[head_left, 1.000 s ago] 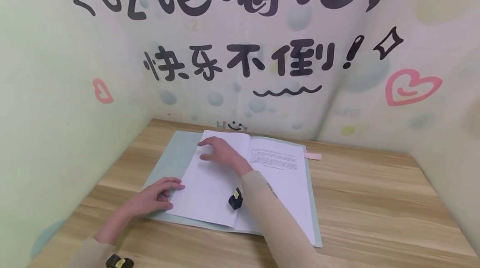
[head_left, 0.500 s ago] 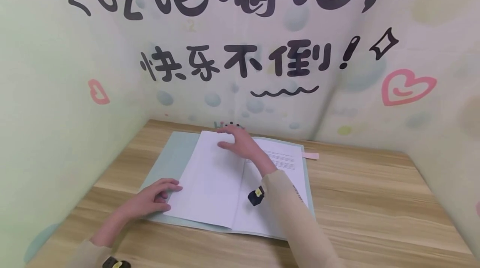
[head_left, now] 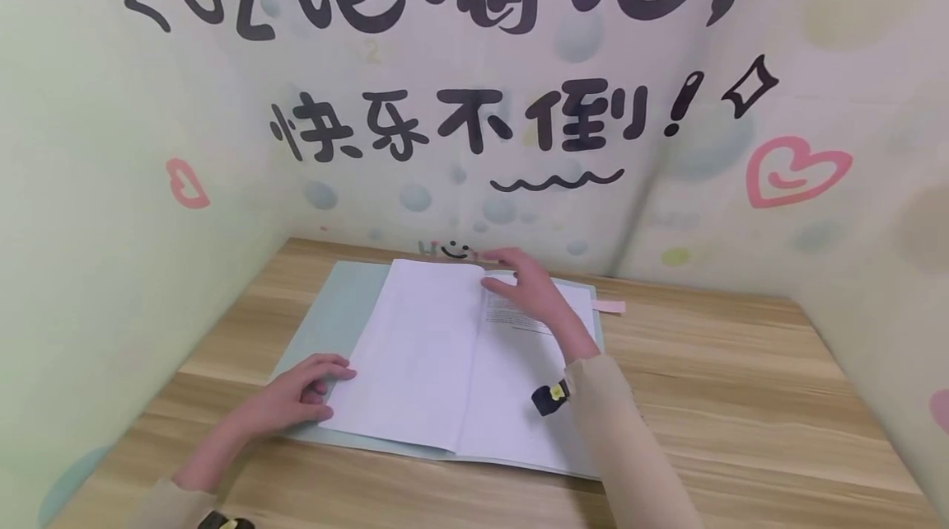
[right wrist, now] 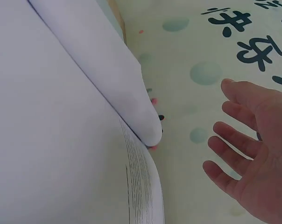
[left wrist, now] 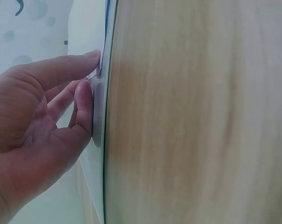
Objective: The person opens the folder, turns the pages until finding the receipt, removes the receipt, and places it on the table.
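Observation:
An open booklet of white pages in a pale blue-green folder cover (head_left: 326, 306) lies on the table. Its left page (head_left: 415, 348) looks blank; the right page (head_left: 504, 414) has lines of print near the top. My left hand (head_left: 300, 397) rests at the left page's outer edge, over the cover, its fingers loosely bent. In the left wrist view the thumb and fingertips of the left hand (left wrist: 43, 112) touch the paper edge. Over the far part of the right page hovers my right hand (head_left: 530, 286), its fingers spread with nothing between them, as the right hand (right wrist: 257, 144) also shows in its wrist view.
A pink tab (head_left: 610, 306) sticks out from the booklet's right side. The wood-grain table (head_left: 741, 397) stretches to the right, and a wall covering (head_left: 474, 208) with dark lettering and pink hearts rises behind it. Dark bands with yellow pieces sit at both wrists.
My right hand has moved rightward from over the left page, across the fold, to the right page. The left hand has stayed at the left page's edge. The view has shifted slightly.

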Motion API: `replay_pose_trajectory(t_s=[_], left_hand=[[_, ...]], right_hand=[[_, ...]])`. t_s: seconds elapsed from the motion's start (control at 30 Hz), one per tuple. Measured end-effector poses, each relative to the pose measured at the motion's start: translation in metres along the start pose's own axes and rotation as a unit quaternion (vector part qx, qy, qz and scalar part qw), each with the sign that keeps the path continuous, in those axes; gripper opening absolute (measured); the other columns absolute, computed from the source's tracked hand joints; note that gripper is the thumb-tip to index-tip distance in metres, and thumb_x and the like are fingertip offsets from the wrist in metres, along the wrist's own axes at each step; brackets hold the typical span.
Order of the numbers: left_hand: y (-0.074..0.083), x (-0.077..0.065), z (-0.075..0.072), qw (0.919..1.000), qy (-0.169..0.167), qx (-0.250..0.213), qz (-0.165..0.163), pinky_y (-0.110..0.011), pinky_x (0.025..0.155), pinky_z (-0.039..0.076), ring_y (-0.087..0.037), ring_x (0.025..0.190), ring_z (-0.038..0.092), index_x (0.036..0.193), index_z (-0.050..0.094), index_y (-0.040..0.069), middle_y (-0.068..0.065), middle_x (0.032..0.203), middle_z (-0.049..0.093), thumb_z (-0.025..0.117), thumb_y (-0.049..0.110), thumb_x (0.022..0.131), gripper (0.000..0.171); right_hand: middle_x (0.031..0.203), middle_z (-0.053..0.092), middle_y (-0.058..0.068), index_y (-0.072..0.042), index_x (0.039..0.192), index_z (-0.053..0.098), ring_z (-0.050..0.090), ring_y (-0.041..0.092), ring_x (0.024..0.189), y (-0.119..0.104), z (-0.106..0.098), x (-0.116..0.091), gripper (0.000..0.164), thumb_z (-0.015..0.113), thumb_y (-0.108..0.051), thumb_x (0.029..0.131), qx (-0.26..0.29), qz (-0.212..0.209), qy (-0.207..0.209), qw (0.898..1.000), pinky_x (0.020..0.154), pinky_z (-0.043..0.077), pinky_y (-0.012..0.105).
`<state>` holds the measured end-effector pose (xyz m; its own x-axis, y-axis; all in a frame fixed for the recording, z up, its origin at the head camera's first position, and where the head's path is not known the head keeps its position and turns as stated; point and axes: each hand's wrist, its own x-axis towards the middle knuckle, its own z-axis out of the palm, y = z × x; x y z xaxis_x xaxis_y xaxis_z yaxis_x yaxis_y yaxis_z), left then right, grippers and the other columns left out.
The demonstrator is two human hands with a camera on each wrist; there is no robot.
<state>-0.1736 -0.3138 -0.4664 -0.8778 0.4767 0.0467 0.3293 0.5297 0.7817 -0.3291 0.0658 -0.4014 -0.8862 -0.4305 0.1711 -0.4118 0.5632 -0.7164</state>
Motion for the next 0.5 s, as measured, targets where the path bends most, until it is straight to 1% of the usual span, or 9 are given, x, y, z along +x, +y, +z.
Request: replay_pose_trajectory(t_s=[0.1,0.17,0.33,0.5], left_hand=[[0.001,0.001,-0.001,1.0000,-0.001,-0.004,-0.008,-0.018,0.080,0.051,-0.005,0.094,0.046,0.128,0.058,-0.001,-0.024,0.138,0.045,0.073,0.011,0.086,0.046],[0.002,0.002,-0.001,1.0000,-0.001,-0.003,-0.008,-0.018,0.079,0.051,-0.005,0.094,0.046,0.128,0.059,-0.001,-0.024,0.137,0.045,0.073,0.011,0.086,0.046],[0.005,0.003,-0.001,1.0000,-0.005,0.001,0.005,-0.019,0.078,0.051,-0.005,0.093,0.045,0.127,0.058,-0.003,-0.026,0.136,0.044,0.073,0.011,0.086,0.046],[0.002,0.002,0.000,0.9999,-0.002,0.000,0.011,-0.018,0.078,0.051,-0.006,0.092,0.046,0.127,0.059,-0.003,-0.026,0.135,0.045,0.073,0.011,0.086,0.046]], right_hand=[[0.145,0.052,0.004,-0.019,0.140,0.054,0.048,0.030,0.136,0.011,-0.009,-0.007,0.047,0.066,-0.029,0.095,-0.010,0.010,0.014,1.000,0.110,0.042,0.051],[0.146,0.052,0.006,-0.018,0.140,0.054,0.048,0.031,0.136,0.018,-0.014,-0.011,0.046,0.065,-0.028,0.096,-0.013,0.014,0.022,1.000,0.110,0.042,0.051],[0.145,0.053,0.010,-0.012,0.139,0.054,0.049,0.036,0.134,0.034,-0.027,-0.023,0.045,0.063,-0.024,0.097,-0.008,0.020,0.044,0.999,0.108,0.043,0.054],[0.145,0.053,0.012,-0.010,0.140,0.053,0.049,0.036,0.133,0.050,-0.035,-0.034,0.046,0.064,-0.022,0.096,-0.004,0.035,0.058,0.998,0.108,0.043,0.054]])
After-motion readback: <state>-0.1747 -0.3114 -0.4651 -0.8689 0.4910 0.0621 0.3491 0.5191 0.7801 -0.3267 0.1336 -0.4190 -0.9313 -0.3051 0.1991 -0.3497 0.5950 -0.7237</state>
